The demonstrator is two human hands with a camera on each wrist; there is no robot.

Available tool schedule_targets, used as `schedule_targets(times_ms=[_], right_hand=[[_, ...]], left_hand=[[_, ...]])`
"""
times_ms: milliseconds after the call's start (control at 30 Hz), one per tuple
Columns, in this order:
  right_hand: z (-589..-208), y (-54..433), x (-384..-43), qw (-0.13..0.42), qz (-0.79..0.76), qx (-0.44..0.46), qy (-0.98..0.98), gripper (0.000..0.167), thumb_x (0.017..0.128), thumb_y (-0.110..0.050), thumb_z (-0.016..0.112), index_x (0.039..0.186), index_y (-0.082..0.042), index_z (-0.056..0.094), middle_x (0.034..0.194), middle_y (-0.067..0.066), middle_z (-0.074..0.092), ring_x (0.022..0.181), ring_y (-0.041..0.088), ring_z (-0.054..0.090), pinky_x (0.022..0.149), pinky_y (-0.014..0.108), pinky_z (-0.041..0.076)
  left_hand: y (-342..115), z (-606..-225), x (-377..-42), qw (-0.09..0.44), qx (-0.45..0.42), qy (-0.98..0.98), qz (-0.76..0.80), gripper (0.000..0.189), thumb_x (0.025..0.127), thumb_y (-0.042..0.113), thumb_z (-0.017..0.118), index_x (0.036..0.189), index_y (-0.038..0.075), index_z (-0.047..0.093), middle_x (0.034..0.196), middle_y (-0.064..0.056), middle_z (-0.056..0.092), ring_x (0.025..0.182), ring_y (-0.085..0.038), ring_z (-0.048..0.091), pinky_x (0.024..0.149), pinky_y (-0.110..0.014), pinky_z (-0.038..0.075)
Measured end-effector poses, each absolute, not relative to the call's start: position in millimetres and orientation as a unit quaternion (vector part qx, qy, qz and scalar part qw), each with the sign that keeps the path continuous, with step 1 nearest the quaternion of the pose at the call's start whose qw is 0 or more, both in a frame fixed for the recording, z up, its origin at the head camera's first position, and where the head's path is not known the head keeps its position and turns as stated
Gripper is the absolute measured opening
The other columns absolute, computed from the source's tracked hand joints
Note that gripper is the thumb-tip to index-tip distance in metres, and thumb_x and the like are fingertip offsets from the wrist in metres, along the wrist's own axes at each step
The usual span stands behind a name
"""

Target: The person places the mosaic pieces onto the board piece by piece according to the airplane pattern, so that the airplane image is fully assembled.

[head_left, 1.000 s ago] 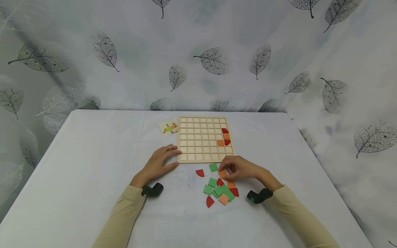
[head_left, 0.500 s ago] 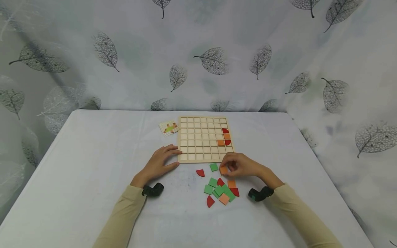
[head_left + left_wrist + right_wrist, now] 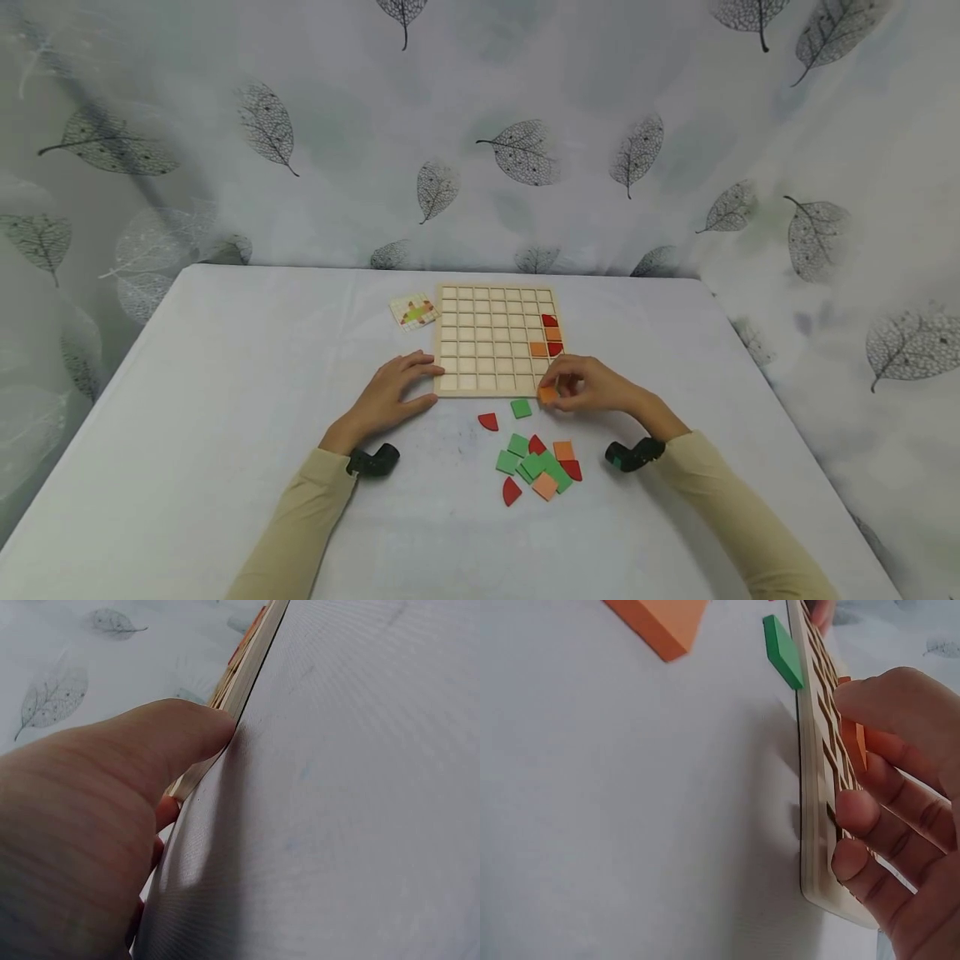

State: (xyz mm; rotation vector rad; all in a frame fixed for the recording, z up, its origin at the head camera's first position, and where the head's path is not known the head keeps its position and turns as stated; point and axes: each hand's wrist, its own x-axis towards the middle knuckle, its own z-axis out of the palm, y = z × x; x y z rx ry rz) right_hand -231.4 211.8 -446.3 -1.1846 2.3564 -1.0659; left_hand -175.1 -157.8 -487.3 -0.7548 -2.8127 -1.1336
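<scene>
A wooden grid board [image 3: 480, 392] lies flat on the white table. My left hand [image 3: 390, 390] rests at its left edge with fingers extended, and in the left wrist view the thumb [image 3: 180, 727] touches the board's side. My right hand [image 3: 596, 385] pinches an orange square tile [image 3: 548, 394] between thumb and fingers, over the board's near right corner. The right wrist view shows this orange tile [image 3: 853, 739] close above the grid. Two red quarter-round tiles [image 3: 550, 321] and two orange squares [image 3: 538, 349] sit in cells on the board's right side.
Below the board lies a loose pile of green squares [image 3: 506, 462], red quarter-rounds [image 3: 512, 492] and orange squares [image 3: 545, 486]. One green square [image 3: 521, 408] lies near the board's front edge. A pattern card [image 3: 413, 312] lies by the upper left corner.
My right hand has lifted the orange tile from beside the pile and moved up to the board's near right corner. My left hand has stayed at the left edge.
</scene>
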Motion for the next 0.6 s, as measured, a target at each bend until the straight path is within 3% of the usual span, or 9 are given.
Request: schedule_targets(times_ms=[200,433,600], right_hand=[[-448.0,212.3,-241.7,0.144,-0.372,-0.398,0.826,0.027,0.079,0.008,0.075,0.104,0.007,0.066,0.092,0.021,0.062,0.070,0.039,0.055,0.058,0.024,0.047],[-448.8,219.0,-256.1,0.129,-0.379,-0.376,0.836,0.026,0.081,-0.003,0.078,0.106,-0.002,0.070,0.090,0.007,0.062,0.072,0.022,0.056,0.062,0.020,0.049],[-452.5,222.0,-265.4,0.123,-0.394,-0.374,0.831,0.026,0.081,-0.004,0.078,0.106,-0.001,0.070,0.092,0.008,0.063,0.072,0.014,0.056,0.061,0.021,0.050]], left_hand=[[-157.4,-487.3,-174.7,0.007,-0.241,-0.900,-0.362,0.041,0.091,0.027,0.069,0.130,0.016,0.061,0.144,-0.010,0.049,0.142,-0.031,0.033,0.116,-0.056,0.021],[-157.5,-487.4,-175.6,0.008,-0.241,-0.901,-0.361,0.041,0.091,0.027,0.070,0.130,0.016,0.061,0.144,-0.009,0.049,0.142,-0.030,0.033,0.116,-0.055,0.022],[-157.1,-487.8,-175.6,0.008,-0.241,-0.901,-0.361,0.041,0.091,0.027,0.069,0.131,0.017,0.061,0.144,-0.009,0.049,0.142,-0.031,0.033,0.115,-0.057,0.022]])
